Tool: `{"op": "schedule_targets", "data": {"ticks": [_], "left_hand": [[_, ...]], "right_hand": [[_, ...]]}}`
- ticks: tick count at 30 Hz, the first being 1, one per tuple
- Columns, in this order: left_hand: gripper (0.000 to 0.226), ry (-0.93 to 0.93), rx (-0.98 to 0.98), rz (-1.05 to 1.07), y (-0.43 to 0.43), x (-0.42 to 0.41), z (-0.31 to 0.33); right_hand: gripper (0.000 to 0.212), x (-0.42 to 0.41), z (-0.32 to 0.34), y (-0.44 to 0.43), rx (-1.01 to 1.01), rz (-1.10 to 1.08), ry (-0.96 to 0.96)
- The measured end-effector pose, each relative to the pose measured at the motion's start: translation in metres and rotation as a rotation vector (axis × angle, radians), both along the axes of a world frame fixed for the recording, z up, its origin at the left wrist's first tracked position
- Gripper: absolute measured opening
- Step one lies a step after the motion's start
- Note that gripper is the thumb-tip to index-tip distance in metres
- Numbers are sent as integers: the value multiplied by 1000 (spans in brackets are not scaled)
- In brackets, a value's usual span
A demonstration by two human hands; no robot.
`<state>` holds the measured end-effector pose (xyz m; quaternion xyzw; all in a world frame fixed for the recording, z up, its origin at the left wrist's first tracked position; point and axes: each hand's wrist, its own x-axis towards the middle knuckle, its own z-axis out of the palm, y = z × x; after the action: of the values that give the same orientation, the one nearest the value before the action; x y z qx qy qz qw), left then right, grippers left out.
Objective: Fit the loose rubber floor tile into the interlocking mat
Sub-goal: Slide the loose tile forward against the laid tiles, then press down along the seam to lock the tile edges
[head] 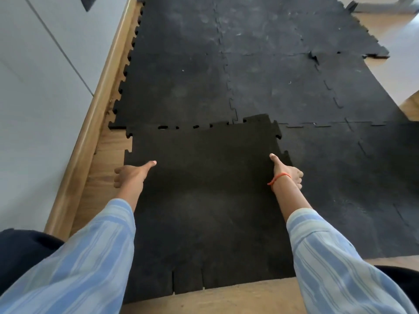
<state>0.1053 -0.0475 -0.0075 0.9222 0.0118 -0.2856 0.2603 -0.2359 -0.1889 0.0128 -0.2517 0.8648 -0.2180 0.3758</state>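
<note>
The loose tile (204,196) lies on the floor (106,155) before the mat (249,75), its far edge overlapping the mat's near edge (right corner riding on top). The wall (34,109) runs along the left, with a skirting board (90,123) between wall and mat.

Bare floor (106,152) is lying open left of the tile (204,189), hemmed in by the baseboard (90,123) and wall (34,98). The mat (249,64) is blocking the tile's far and right edges.
</note>
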Motion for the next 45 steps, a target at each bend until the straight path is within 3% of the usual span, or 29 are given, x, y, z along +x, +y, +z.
{"op": "schedule_targets", "data": {"ticks": [5,11,15,18,21,24,26,29,34,36,40,45], "left_hand": [[112,-12,19,-19,7,56,11],[103,5,23,-144,-2,109,12],[113,20,93,-326,-5,116,-1],[119,0,339,-663,-5,93,-10],[136,30,525,-894,-7,55,-23],[140,24,610,-982,2,38,-32],[138,-14,629,-1014,11,36,-29],[123,-18,610,-1045,19,30,-14],[109,81,560,-1007,18,12,6],[111,30,530,-995,9,8,0],[113,-55,505,-992,-1,2,-15],[119,-70,539,-988,3,9,-24]], "right_hand": [[111,40,7,-13,22,108,-374],[86,69,-3,-19,141,325,-419],[73,79,-10,-15,110,388,-409],[73,110,-11,-4,89,570,-350],[85,154,-15,24,146,971,-183],[90,178,-36,66,287,1399,188],[88,181,-46,96,289,1548,417],[86,179,-42,121,366,1673,580],[93,190,-19,117,541,1737,584],[90,191,-20,110,488,1751,609],[62,180,-24,96,170,1640,575],[109,172,-27,78,192,1729,488]]}}
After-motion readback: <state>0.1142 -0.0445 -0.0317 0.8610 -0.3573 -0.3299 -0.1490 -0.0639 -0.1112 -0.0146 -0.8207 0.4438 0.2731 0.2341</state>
